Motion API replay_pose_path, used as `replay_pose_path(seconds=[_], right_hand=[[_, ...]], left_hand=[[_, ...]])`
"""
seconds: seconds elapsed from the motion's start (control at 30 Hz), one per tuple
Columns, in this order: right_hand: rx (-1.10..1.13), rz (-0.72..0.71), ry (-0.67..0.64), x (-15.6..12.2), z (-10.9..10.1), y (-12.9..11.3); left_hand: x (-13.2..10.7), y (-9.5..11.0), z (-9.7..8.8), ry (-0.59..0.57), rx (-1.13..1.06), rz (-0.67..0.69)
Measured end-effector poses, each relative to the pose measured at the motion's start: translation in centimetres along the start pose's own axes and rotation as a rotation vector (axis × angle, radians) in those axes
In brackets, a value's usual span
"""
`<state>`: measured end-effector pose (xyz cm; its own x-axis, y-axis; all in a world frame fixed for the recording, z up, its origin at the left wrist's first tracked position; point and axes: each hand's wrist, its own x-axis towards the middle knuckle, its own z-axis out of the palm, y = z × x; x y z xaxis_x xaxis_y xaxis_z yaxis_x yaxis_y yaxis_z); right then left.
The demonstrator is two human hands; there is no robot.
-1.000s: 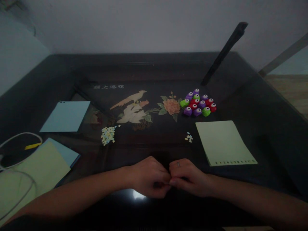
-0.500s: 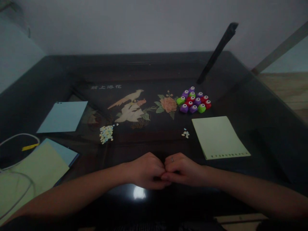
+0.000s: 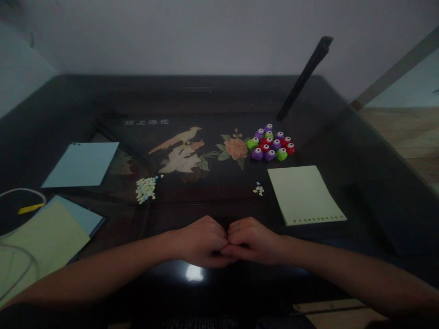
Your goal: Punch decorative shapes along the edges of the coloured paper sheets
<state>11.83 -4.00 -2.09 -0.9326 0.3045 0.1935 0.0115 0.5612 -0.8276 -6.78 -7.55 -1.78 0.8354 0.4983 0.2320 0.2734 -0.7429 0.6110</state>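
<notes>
My left hand (image 3: pixel 205 242) and my right hand (image 3: pixel 254 241) meet knuckles to knuckles above the near edge of the dark table. Both are closed with the fingers curled in, and nothing shows between them. A ring sits on a finger of the right hand. Beyond the left hand lies a pile of tiny pale paper cut-outs (image 3: pixel 146 189). A smaller scatter of paper cut-outs (image 3: pixel 259 188) is beyond the right hand. To its right rests a pale green paper pad (image 3: pixel 306 194) with a row of small punched holes along its near edge.
Several purple, green and red small craft punches (image 3: pixel 270 142) stand grouped behind the pad. Blue paper (image 3: pixel 82 163) lies at left, with yellow-green sheets (image 3: pixel 48 237) and a white cable (image 3: pixel 43 194) nearer. A black post (image 3: pixel 303 80) rises at the back right. The tabletop bears a bird-and-flower picture.
The whole view has shifted slightly, so things sit a little further left. My hands stay pressed together, and nothing on the table has visibly moved.
</notes>
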Motion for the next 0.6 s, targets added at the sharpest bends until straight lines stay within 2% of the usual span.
replay_pose_path(seconds=[0.17, 0.4, 0.6], right_hand=[[-0.021, 0.005, -0.022, -0.02, 0.01, -0.07], [-0.015, -0.024, 0.024, -0.02, 0.18, 0.04], [-0.033, -0.009, -0.008, -0.08, 0.05, -0.07]], left_hand=[[-0.15, -0.03, 0.07, -0.01, 0.017, 0.0], [-0.16, -0.18, 0.09, -0.033, 0.045, 0.001], [-0.09, -0.12, 0.07, -0.037, 0.058, -0.004]])
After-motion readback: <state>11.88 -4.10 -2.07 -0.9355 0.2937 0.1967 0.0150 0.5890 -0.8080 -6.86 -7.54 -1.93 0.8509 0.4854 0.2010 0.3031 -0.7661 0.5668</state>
